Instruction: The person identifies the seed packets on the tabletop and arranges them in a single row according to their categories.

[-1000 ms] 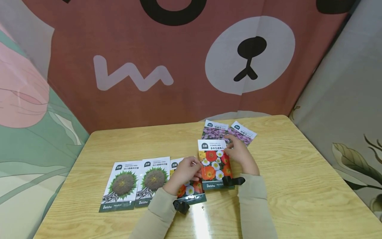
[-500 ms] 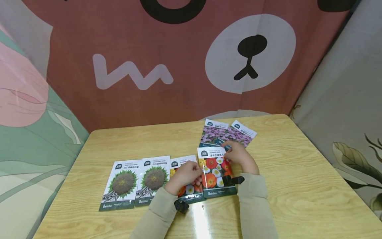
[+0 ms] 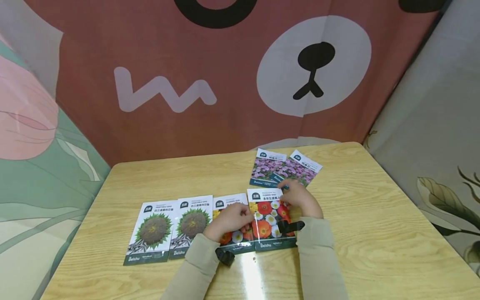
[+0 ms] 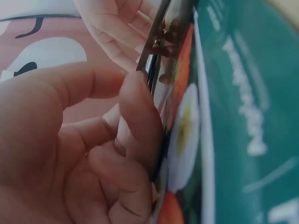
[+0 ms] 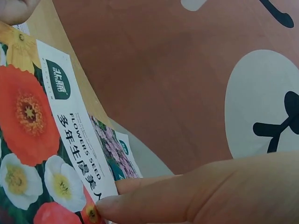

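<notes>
My right hand (image 3: 301,200) pinches the upper right edge of a poppy seed packet (image 3: 268,218), thumb on its front in the right wrist view. This packet, printed with red, orange and white flowers, lies face up on the table. Left of it and alongside lies a second poppy seed packet (image 3: 234,201), partly covered by my left hand (image 3: 229,221). The left fingers are loosely curled and rest against the packets near where the two meet; in the left wrist view the fingertips (image 4: 138,93) touch a packet's edge.
Two sunflower seed packets (image 3: 154,231) (image 3: 193,223) continue the row to the left. Behind my right hand, two purple-flower seed packets (image 3: 267,168) (image 3: 301,166) overlap at the back of the wooden table (image 3: 375,233). A printed curtain (image 3: 225,133) hangs behind the table.
The right hand has drawn the right poppy packet toward me, down level with the row, uncovering more of the purple-flower packets. My left hand has shifted slightly lower beside it.
</notes>
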